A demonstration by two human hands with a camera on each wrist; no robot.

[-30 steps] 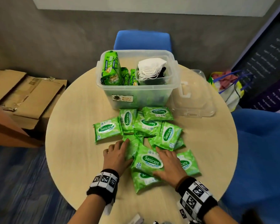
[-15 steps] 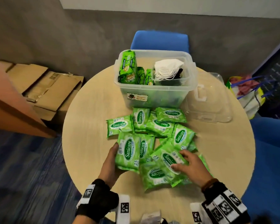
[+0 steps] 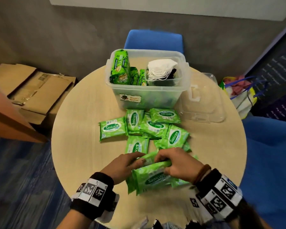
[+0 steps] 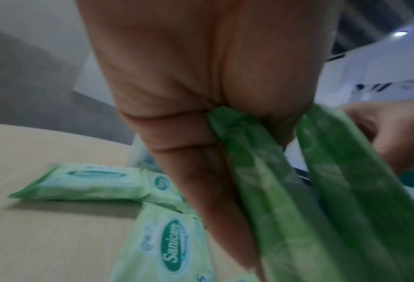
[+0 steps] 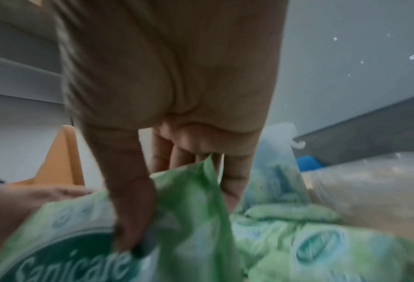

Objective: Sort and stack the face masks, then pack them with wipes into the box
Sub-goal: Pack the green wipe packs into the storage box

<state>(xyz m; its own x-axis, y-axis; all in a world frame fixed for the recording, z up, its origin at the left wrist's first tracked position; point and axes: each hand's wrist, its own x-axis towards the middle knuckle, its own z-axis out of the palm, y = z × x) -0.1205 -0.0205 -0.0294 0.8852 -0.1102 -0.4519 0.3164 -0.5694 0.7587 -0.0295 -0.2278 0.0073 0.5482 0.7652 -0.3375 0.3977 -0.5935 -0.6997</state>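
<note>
Gripping a bunch of flat green plastic Sanicare wipe packs [image 3: 153, 177] between them, the left hand [image 3: 122, 167] and the right hand [image 3: 180, 164] meet just above the near part of the round pale wooden worktop [image 3: 82, 146]. The left hand's fingers curl round one end of the packs, the right hand's thumb and fingers pinch the other, so the bunch's long axis runs from hand to hand, edges up, with the front pack's label facing the person. Just beyond the hands lie more green wipe packs [image 3: 145, 128], flat and overlapping, pointing various ways. Farther off stands a clear rectangular plastic box [image 3: 149, 98], with upright green packs in the part beyond the left hand and a stack of white face masks [image 3: 160, 68] in the part beyond the right. A clear plastic lid [image 3: 203, 103] lies beside the box, past the right hand.
</note>
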